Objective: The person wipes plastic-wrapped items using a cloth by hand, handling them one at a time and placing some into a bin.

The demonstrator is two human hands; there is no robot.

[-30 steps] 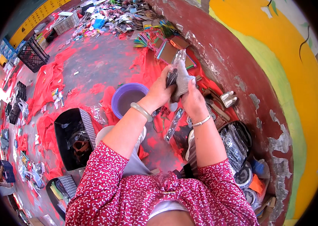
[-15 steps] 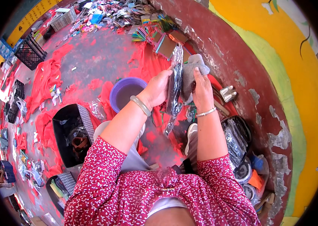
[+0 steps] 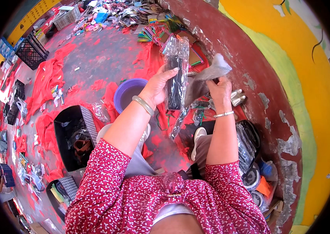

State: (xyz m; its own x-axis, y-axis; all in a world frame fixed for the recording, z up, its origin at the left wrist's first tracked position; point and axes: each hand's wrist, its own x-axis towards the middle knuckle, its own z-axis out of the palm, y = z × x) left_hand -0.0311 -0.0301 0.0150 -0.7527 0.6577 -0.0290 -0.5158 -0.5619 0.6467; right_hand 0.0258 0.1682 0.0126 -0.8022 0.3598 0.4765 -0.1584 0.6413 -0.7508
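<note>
My left hand [image 3: 158, 84] grips a long black item in a clear plastic wrapper [image 3: 176, 82], held upright with its loose top end sticking up. What lies inside the wrapper I cannot make out. To its right, my right hand [image 3: 220, 91] is closed on a grey cloth [image 3: 208, 76], one end of which flares up above my fingers. The cloth's other end hangs behind the wrapped item. Left of my left hand, a purple basin [image 3: 120, 95] holds dull liquid on the floor.
A black box [image 3: 65, 154] with brown and plastic-wrapped things stands left of my legs. At right, a black bag [image 3: 256, 132] holds wrapped items beside the peeling red wall [image 3: 264, 74]. A black crate [image 3: 32, 54] stands far left; a litter heap [image 3: 114, 17] lies far off.
The wrapped item has turned its broad face toward me. My right hand has moved right and a little down, drawing the cloth away from it and spreading it out.
</note>
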